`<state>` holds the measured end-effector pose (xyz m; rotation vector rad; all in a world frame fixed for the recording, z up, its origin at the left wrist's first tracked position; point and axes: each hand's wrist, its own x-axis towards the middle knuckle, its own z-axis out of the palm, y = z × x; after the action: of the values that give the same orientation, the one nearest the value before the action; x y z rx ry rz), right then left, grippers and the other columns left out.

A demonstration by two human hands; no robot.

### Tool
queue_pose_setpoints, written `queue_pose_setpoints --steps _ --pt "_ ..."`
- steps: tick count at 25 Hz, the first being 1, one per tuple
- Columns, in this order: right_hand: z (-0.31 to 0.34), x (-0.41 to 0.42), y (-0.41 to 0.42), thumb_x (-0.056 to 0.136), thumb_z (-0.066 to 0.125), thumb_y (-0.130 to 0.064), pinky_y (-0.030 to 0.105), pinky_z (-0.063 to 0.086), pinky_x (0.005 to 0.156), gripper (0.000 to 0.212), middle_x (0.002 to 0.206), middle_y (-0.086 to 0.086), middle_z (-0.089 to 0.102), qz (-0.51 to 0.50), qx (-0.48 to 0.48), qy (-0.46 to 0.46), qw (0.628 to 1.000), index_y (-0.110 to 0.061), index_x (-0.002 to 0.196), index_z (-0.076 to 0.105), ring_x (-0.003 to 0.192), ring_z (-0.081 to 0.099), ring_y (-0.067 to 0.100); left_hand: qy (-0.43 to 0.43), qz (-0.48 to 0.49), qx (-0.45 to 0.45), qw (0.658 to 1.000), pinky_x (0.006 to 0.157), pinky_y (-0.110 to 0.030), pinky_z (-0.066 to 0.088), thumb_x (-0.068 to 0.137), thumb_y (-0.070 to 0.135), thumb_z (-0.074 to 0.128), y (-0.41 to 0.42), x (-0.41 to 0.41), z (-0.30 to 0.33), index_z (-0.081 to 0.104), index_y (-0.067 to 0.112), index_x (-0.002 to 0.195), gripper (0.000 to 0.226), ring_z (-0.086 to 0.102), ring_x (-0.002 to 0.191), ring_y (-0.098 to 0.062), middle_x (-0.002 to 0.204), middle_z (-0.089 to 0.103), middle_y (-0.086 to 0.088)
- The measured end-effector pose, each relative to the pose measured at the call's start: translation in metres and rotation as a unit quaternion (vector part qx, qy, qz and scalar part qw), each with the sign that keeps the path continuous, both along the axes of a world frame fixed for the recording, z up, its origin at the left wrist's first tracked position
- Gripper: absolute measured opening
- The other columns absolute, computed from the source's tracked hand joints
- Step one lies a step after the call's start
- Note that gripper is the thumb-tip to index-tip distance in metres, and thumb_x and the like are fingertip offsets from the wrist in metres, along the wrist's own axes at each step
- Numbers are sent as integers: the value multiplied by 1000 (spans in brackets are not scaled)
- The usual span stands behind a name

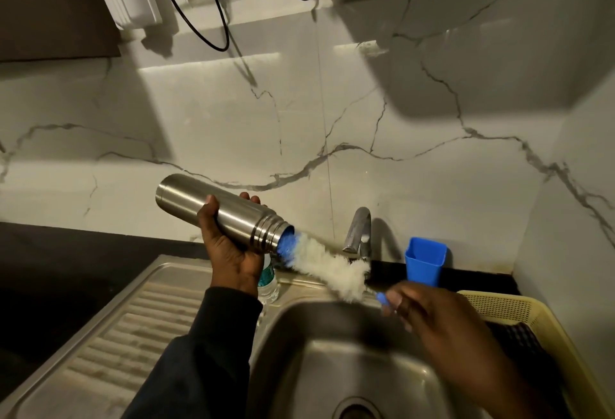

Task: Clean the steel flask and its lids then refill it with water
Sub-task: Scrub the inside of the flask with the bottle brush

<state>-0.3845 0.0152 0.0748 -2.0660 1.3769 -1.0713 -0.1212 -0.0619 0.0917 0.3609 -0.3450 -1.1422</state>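
My left hand (229, 245) grips the steel flask (213, 207) round its middle, holding it tilted above the sink with its open mouth pointing down to the right. A bottle brush (327, 265) with blue and white bristles has its blue tip just inside the flask's mouth. My right hand (432, 319) pinches the brush's blue handle; this hand is blurred. No lids are in view.
Below lies the steel sink (366, 368) with a ribbed drainboard (126, 329) on the left and a tap (359, 230) behind. A blue cup (424, 260) stands by the tap, a clear plastic bottle (268, 280) behind my left wrist, a yellow basket (532, 315) at the right.
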Motion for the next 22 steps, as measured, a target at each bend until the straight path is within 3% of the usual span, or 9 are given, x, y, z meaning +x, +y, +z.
queue_pose_setpoints --steps 2,5,8,11,13,15,18,20,22 --pt "-3 -7 -7 97 48 -38 13 40 50 25 65 -5 58 76 161 -87 980 -26 86 66 55 55 0 -7 6 -6 1000 82 -40 57 87 44 67 -1 8 -1 44 11 144 70 70 92 -23 98 71 -6" --pt "-17 -5 -14 89 57 -44 17 46 58 7 81 -15 59 14 -70 81 994 -38 92 60 69 58 2 -4 13 2 1000 81 -40 58 87 43 66 1 7 -4 45 11 141 67 71 91 -23 96 71 -6" --pt "-32 -3 -10 84 47 -42 26 52 54 28 85 -11 69 -56 -234 126 962 -33 94 72 69 64 9 8 20 8 1000 80 -39 58 86 43 68 0 9 -6 45 11 140 67 71 90 -24 95 71 -7" --pt "-30 -3 0 88 37 -68 22 47 55 48 68 -8 64 73 121 -56 988 -35 92 71 55 57 5 -12 11 -16 1000 79 -37 58 89 45 62 2 15 -6 51 10 134 58 69 91 -21 97 69 -4" --pt "-37 -8 0 89 44 -59 19 33 42 51 56 1 44 158 379 -179 894 -17 95 71 40 37 7 -50 -3 -26 998 78 -33 57 93 46 53 6 11 -5 57 11 119 44 68 88 -19 94 67 -2" --pt "-39 -10 -3 85 51 -56 18 29 41 51 54 2 40 158 412 -234 867 -10 102 65 39 33 6 -59 -9 -27 998 78 -32 57 95 46 50 7 6 -4 56 12 117 41 67 87 -18 94 67 -2" --pt "-40 -12 4 72 52 -78 15 42 57 35 69 -11 61 84 170 -35 981 -50 93 54 59 58 2 -48 -1 -14 999 76 -35 57 92 44 56 4 8 -3 51 12 125 46 67 89 -20 95 67 -4" --pt "-46 -10 -2 87 57 -49 18 51 60 10 83 -15 64 -21 -109 161 981 -48 96 54 68 64 5 -54 3 6 999 76 -37 58 90 43 61 0 12 -4 48 10 134 56 68 89 -22 96 68 -5" --pt "-52 -10 -5 73 69 -12 27 54 59 30 91 -2 65 -62 -245 158 954 -28 99 68 70 66 16 -59 11 27 998 78 -38 58 88 43 64 -2 11 -7 45 9 140 64 70 88 -23 96 69 -6"
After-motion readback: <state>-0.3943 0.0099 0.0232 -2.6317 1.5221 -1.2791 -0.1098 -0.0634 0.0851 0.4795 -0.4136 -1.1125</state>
